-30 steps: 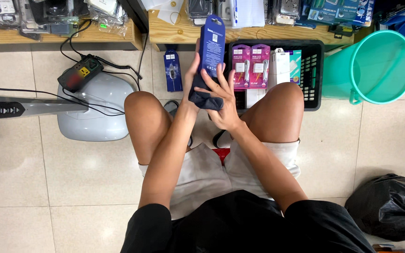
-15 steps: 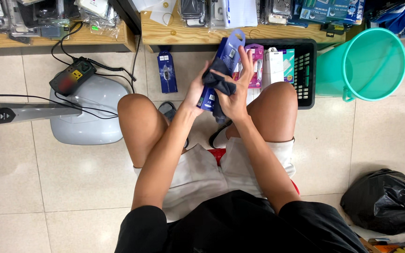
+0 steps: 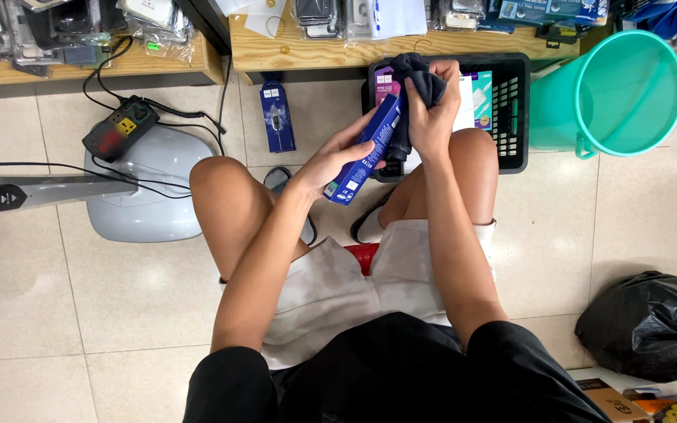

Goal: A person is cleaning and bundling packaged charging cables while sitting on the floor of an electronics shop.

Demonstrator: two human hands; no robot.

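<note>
I sit low with my knees apart over a tiled floor. My left hand [image 3: 331, 160] grips a long blue product box [image 3: 363, 157], tilted with its upper end toward the basket. My right hand [image 3: 430, 113] clutches a dark cloth [image 3: 417, 78] and presses it against the upper end of the box. Behind both hands stands a black plastic basket [image 3: 511, 110] holding pink and teal boxed packages.
A teal bucket [image 3: 628, 94] lies tipped at the right. Another blue package [image 3: 276, 117] rests on the floor by a wooden shelf [image 3: 276, 51] loaded with bagged goods. A grey fan base [image 3: 150, 196] with a power strip [image 3: 119, 129] sits left. A black bag [image 3: 652, 325] lies at lower right.
The blue box has tipped from upright to a slant and come lower. My right hand has shifted from its side to its upper end with the dark cloth bunched on it.
</note>
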